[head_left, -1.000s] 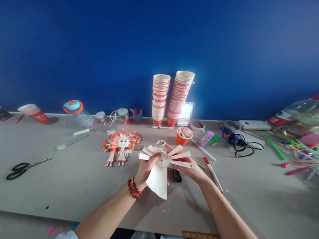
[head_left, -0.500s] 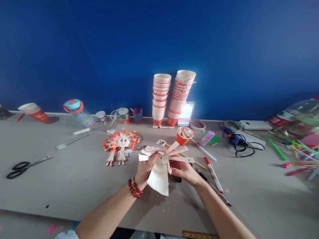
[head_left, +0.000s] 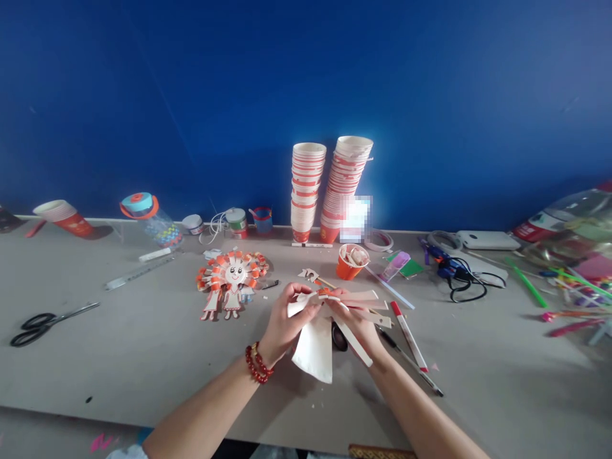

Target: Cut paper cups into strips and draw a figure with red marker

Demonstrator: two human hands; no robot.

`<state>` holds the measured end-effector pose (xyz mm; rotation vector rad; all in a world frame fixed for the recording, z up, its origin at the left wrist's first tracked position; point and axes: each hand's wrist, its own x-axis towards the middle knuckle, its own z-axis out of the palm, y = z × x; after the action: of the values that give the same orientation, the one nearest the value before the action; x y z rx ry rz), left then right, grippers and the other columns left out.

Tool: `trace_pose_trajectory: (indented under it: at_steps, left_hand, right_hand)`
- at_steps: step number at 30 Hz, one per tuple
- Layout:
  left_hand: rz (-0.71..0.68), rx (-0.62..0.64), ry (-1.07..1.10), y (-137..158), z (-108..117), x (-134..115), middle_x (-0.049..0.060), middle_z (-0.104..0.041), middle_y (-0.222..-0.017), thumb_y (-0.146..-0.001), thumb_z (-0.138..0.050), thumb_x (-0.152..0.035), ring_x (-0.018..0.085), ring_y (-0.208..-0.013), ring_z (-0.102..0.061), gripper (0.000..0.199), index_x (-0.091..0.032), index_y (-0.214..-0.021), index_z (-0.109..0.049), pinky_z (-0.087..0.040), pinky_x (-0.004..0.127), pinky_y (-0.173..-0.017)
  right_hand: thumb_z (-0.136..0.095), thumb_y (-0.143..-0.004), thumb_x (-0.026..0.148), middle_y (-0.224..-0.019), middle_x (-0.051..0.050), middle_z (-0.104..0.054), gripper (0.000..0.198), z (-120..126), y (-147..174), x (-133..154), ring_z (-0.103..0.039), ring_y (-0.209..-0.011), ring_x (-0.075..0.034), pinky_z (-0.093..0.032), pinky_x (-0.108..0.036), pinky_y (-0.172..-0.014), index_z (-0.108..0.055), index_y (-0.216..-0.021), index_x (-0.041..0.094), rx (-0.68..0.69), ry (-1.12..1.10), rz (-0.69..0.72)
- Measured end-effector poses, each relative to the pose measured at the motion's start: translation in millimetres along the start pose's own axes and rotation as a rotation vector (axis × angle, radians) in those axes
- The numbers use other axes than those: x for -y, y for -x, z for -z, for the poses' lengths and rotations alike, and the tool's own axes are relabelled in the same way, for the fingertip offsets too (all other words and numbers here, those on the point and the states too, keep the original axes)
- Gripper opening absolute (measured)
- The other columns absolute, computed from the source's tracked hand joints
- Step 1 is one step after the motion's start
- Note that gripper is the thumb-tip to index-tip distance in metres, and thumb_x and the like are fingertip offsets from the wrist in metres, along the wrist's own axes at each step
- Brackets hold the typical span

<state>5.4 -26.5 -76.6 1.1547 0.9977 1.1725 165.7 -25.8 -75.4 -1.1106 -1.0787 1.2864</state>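
Strips (head_left: 354,343) could tear at their base if left hand (head_left: 283,324) and right hand (head_left: 366,333), each grip closed on the cut paper cup (head_left: 314,350), pull unevenly.

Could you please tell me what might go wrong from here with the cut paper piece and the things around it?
The left hand and right hand hold the cut paper piece among its narrow strips, so a strip might crease or tear.

The black pen lies close beside the right forearm, which could nudge it.

The right-hand cup stack is tall and leaning, so a bump might topple it.
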Motion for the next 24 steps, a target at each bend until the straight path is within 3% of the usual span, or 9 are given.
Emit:
trace_pose_trajectory:
  at_steps: [6,11,17,20,24]
  left_hand:
    - [-0.089,0.034,-0.109,-4,-1,0,0.01,-0.074,-0.101,-0.084,-0.064,-0.041,0.026,-0.092,-0.068,0.028,-0.019,-0.1,-0.073,-0.053,0.034,-0.078]
    - [-0.098,0.018,-0.18,-4,-1,0,0.008,-0.074,-0.089,-0.086,-0.061,-0.04,0.024,-0.083,-0.068,0.027,-0.018,-0.091,-0.074,-0.052,0.029,-0.071]
    - [-0.097,-0.011,-0.162,-2,-1,2,0.009,-0.072,-0.09,-0.086,-0.062,-0.038,0.022,-0.082,-0.066,0.025,-0.016,-0.089,-0.073,-0.05,0.028,-0.072]
    - [-0.044,-0.024,-0.084,0,-2,2,0.007,-0.071,-0.08,-0.084,-0.065,-0.038,0.021,-0.077,-0.065,0.024,-0.015,-0.083,-0.072,-0.049,0.027,-0.069]
    - [0.073,0.006,0.173,1,-5,5,0.006,-0.069,-0.078,-0.082,-0.067,-0.037,0.019,-0.072,-0.064,0.023,-0.015,-0.087,-0.072,-0.05,0.03,-0.07]
  right_hand:
    - [-0.078,-0.066,0.05,-0.061,0.002,-0.059,0.035,0,2,2,-0.05,-0.054,-0.015,-0.04,-0.025,-0.051,-0.058,-0.072,0.022,-0.033,-0.113,-0.002]
    - [-0.074,-0.072,0.048,-0.081,-0.004,-0.071,0.027,-3,6,-8,-0.064,-0.075,-0.024,-0.051,-0.034,-0.068,-0.068,-0.081,0.024,0.089,-0.109,0.01]
    - [-0.077,-0.071,0.043,-0.095,-0.005,-0.076,0.022,-2,5,-17,-0.067,-0.096,-0.031,-0.052,-0.041,-0.086,-0.075,-0.087,0.028,-0.023,-0.082,0.037]
    - [-0.077,-0.073,0.043,-0.096,-0.006,-0.076,0.024,-4,6,-9,-0.068,-0.094,-0.03,-0.052,-0.041,-0.087,-0.076,-0.089,0.025,-0.024,-0.118,0.006]
    - [-0.073,-0.078,0.048,-0.091,-0.007,-0.076,0.03,-8,8,4,-0.069,-0.087,-0.029,-0.053,-0.04,-0.082,-0.075,-0.091,0.021,0.083,-0.159,-0.067]
